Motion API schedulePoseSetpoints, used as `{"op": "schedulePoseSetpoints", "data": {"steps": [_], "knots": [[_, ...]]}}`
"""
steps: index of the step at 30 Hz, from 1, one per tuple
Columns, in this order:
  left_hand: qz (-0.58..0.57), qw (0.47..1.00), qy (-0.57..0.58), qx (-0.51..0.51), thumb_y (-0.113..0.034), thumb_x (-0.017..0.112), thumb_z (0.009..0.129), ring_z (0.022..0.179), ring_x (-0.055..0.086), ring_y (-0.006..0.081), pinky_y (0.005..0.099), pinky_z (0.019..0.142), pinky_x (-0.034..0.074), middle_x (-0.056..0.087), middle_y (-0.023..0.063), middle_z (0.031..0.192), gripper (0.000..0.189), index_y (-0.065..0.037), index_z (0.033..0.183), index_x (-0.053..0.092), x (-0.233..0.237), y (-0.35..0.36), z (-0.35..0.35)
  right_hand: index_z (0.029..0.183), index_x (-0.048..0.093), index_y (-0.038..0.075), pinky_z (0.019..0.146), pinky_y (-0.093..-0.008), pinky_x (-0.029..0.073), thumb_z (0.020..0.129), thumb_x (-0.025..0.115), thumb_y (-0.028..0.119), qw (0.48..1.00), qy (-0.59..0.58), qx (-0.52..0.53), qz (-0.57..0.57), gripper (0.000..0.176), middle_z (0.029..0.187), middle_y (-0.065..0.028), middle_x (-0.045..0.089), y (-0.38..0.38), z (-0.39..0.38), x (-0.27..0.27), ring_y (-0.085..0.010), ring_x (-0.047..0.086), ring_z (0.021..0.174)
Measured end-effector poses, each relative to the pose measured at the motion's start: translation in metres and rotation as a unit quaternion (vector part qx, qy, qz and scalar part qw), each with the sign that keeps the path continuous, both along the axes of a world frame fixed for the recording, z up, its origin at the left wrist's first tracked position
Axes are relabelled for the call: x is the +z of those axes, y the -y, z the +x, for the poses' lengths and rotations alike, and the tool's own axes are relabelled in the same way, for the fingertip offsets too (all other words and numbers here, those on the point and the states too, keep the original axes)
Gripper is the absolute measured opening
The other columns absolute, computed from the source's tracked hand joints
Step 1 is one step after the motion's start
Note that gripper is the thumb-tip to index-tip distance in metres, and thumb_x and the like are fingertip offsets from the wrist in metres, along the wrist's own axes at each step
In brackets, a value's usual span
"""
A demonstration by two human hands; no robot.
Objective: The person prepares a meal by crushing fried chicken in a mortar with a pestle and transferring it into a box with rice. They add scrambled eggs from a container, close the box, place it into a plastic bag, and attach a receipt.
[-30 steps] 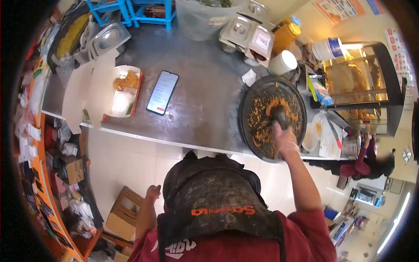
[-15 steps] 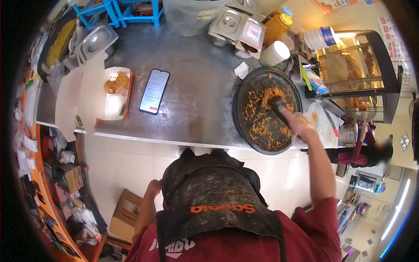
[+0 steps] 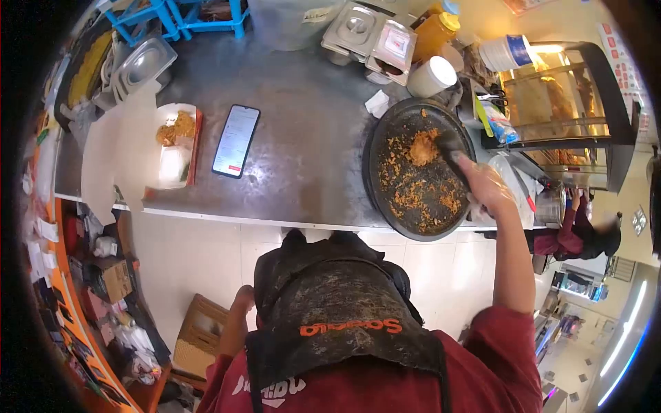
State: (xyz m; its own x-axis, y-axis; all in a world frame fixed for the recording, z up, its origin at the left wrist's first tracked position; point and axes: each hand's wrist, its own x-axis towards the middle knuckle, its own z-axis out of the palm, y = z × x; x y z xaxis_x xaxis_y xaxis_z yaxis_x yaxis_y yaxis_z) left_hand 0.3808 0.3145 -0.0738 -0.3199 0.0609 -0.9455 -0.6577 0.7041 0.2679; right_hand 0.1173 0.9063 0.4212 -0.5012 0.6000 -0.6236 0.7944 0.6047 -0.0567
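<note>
Right hand, plastic-gloved, fingers wrapped firmly round the dark pestle! | Pestle's head just ahead-left of that grip, beside orange mash | mortar underneath | left hand low, well apart; can't tell its hold

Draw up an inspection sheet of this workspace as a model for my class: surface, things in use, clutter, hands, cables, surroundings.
Surface: grey worktop, smudged, with shiny reflections.
Things in use: round dark dish near the front edge, orange crumbly food scattered inside; dark pestle in it.
Clutter: lit phone, open food box, crumpled white paper beside the dish.
Hands: right hand, in a clear glove, grips the pestle; left hand hangs low, away from the worktop, its grip unclear.
Cables: nothing seen.
Surroundings: lit display cabinet at the right, another person beyond, brown crate on the floor.
</note>
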Motion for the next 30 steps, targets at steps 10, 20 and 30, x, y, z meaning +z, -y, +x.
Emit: {"op": "schedulePoseSetpoints", "data": {"steps": [10,20,30], "knots": [[0.034,0.995,0.071,0.06,-0.023,0.064,0.092,0.053,0.052,0.0227,0.045,0.046,0.038,0.059,0.0125,0.067,0.031,0.002,0.075,0.064,-0.002,-0.014,0.0,0.132,0.063,-0.005,0.101,-0.0454,0.048,0.096,0.051,0.073,0.995,-0.013,0.097,0.032,0.086,0.114,-0.0328,0.069,-0.002,-0.008,-0.014,-0.0409,0.068,0.114],[0.235,0.855,0.124,0.445,-0.019,0.055,0.097,0.073,0.07,0.0311,0.047,0.069,0.058,0.074,0.0199,0.089,0.035,0.01,0.093,0.073,-0.072,-0.012,0.048,0.139,0.061,0.011,0.091,-0.047,0.054,0.105,0.044,0.058,0.956,0.098,0.253,0.112,0.06,0.121,-0.0252,0.07,-0.042,-0.023,-0.048,-0.0427,0.069,0.108],[0.169,0.939,0.036,0.298,-0.014,0.059,0.094,0.079,0.07,0.0289,0.0426,0.073,0.057,0.075,0.0177,0.094,0.03,0.011,0.099,0.074,-0.015,-0.03,0.043,0.127,0.061,-0.009,0.087,-0.0469,0.056,0.099,0.05,0.066,0.97,0.034,0.184,0.158,0.082,0.119,-0.0317,0.069,-0.039,-0.019,-0.08,-0.0417,0.071,0.103]]}}
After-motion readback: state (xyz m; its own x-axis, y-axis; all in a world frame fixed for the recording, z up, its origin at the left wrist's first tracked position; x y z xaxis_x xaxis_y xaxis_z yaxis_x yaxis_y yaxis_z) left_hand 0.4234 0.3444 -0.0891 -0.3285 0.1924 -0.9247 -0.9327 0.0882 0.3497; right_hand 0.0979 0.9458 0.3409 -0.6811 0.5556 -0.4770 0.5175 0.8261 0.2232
